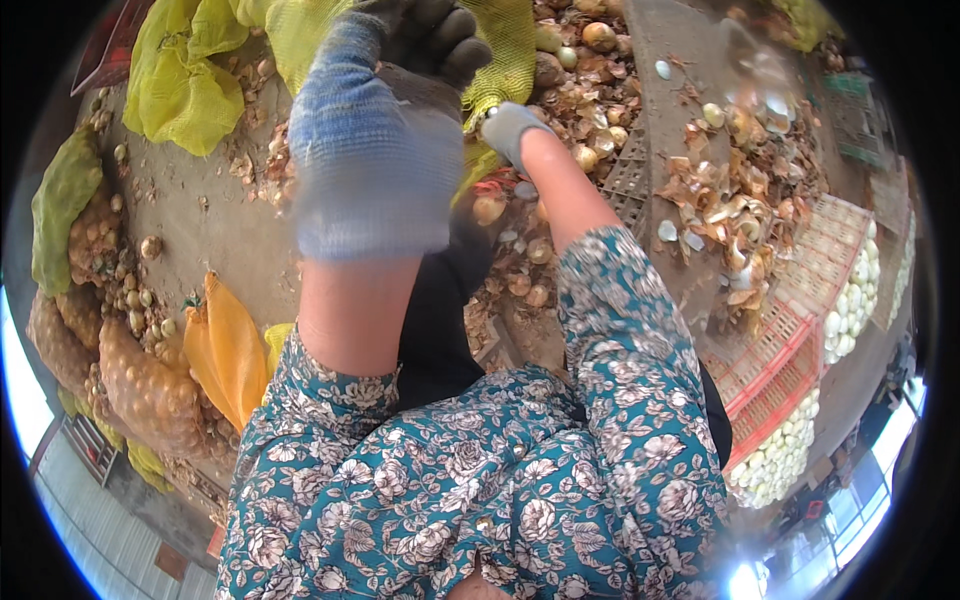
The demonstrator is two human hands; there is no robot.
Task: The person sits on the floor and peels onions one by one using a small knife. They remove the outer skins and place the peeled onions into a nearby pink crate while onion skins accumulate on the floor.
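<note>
My left hand (409, 90), in a blue knit glove with dark coated fingers, is raised close to the camera, partly blurred. Its fingers curl in front of a yellow mesh sack (504, 52), and whether they hold anything is hidden. Lower and to the right, my right hand (516, 135) wears a grey glove and is closed on the gathered edge of that sack. Just beyond it lies a heap of onions (598, 36) among loose brown skins. More onions (538, 251) lie on the floor below my right forearm.
Red plastic crates (772, 375) stand at the right, near peeled white onions (851, 300). A pile of onion skins (750, 202) covers the floor there. Filled mesh sacks of onions (150, 382) line the left, beside an orange sack (225, 345). Another yellow mesh sack (184, 82) lies upper left.
</note>
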